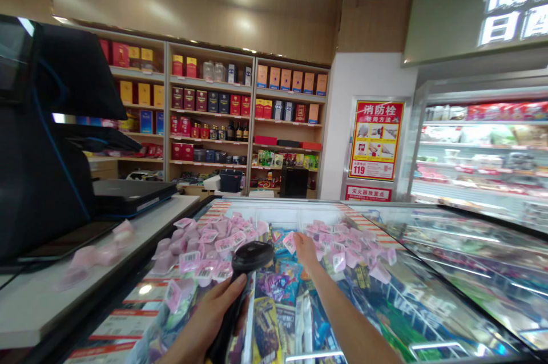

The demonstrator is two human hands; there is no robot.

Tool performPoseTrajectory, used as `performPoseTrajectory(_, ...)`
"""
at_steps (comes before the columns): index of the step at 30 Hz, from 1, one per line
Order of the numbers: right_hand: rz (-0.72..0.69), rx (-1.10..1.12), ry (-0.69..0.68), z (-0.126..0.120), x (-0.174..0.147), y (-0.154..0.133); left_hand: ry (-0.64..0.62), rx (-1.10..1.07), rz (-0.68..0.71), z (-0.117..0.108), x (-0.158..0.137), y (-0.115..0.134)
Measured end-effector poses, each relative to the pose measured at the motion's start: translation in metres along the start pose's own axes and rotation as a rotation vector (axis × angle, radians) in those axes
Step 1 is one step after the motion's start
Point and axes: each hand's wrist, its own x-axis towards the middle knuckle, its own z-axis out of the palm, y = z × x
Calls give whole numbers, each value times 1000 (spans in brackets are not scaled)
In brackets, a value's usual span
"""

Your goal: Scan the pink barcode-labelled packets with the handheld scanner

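In the head view, my left hand (218, 310) is wrapped round the handle of a black barcode scanner (252, 255), its head tilted up over the freezer's glass top. My right hand (306, 247) reaches forward and pinches a small pink cup (289, 242) with a white barcode label. To the left lies a heap of similar pink cups (205, 244), many showing barcode labels. A second heap of pink cups (342, 241) spreads to the right of my right hand. Both heaps rest on the glass. Part of the scanner's handle is hidden by my fingers.
The chest freezer (432, 290) holds bagged goods under glass. On the left, a white counter (25, 312) carries a black checkout terminal (47, 141) and several pink cups (98, 255). Behind stand shelves (252, 118) of boxed bottles, a red wall sign (377, 138) and a lit cooler (479, 153).
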Motion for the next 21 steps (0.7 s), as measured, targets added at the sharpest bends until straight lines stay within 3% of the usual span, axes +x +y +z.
performPoseTrajectory(8,-26,-58,-7,-4,6,-10,-93,28,-9,6,-4,1)
performPoseTrajectory(12,-44,-133,-15,-9,3,-11,-30,22,-3,3,-1,0)
performPoseTrajectory(18,-136,-622,13,-22,-7,-3,52,30,34,-23,5,7)
performPoseTrajectory(21,-263,-744,35,-20,-12,0,59,52,44,-33,5,11)
